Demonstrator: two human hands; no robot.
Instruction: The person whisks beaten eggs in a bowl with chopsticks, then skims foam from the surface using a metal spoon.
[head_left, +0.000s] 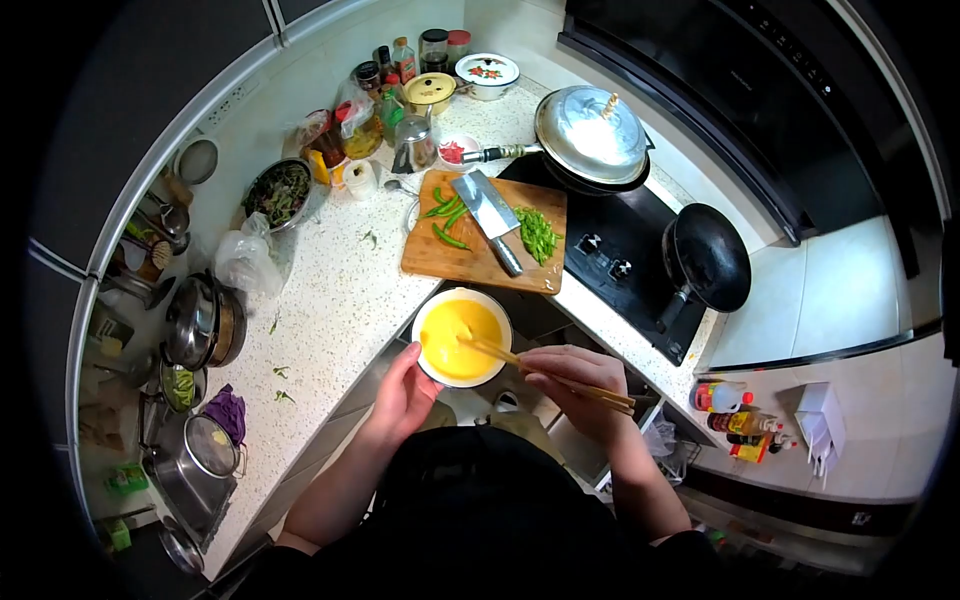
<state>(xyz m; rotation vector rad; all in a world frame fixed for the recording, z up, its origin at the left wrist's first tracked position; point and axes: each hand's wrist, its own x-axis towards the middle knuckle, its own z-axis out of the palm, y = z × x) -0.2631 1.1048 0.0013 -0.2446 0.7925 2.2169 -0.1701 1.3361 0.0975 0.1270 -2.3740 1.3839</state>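
Observation:
A white bowl (424, 366) with a dark rim holds yellow beaten egg (450, 345). My left hand (403, 387) grips its lower left side, thumb at the rim. In my right hand (580, 383) is a pair of wooden chopsticks (497, 351), their tips dipped in the egg. Just beyond the bowl lies a wooden cutting board (440, 262) at the counter's corner. On it rest a cleaver (486, 208), a few whole green chilies (449, 237) and a heap of chopped green chili (538, 236).
A lidded wok (592, 135) and an empty black wok (708, 258) stand on the black stove (620, 250) to the right. Jars and bottles (403, 60) line the back wall. At left are a bowl of leafy greens (278, 194), a plastic bag (249, 262) and a sink (190, 490).

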